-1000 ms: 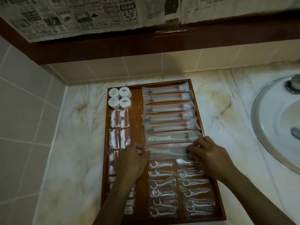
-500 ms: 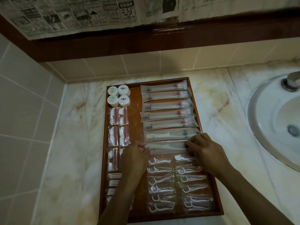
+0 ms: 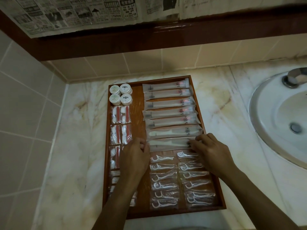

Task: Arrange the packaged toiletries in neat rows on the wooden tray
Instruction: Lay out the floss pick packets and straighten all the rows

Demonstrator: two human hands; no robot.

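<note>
A wooden tray (image 3: 137, 103) lies on the marble counter. Its right column holds several long frosted packets in a stacked row, the lowest being a comb packet (image 3: 169, 144). My left hand (image 3: 135, 155) pinches that packet's left end and my right hand (image 3: 211, 150) pinches its right end. Below it lie two columns of floss-pick packets (image 3: 163, 180). The left side carries round white soap tubs (image 3: 120, 94) at the top, then cotton-swab packets (image 3: 121, 115); my left arm hides the lower ones.
A white sink basin (image 3: 272, 123) with a metal tap (image 3: 294, 77) sits to the right of the tray. Tiled walls close off the left and back. A dark wooden ledge with newspaper (image 3: 74, 12) overhangs the back wall.
Both hands have stayed on the ends of the lowest comb packet, which has shifted slightly up against the packet above it. The camera has tilted a little.
</note>
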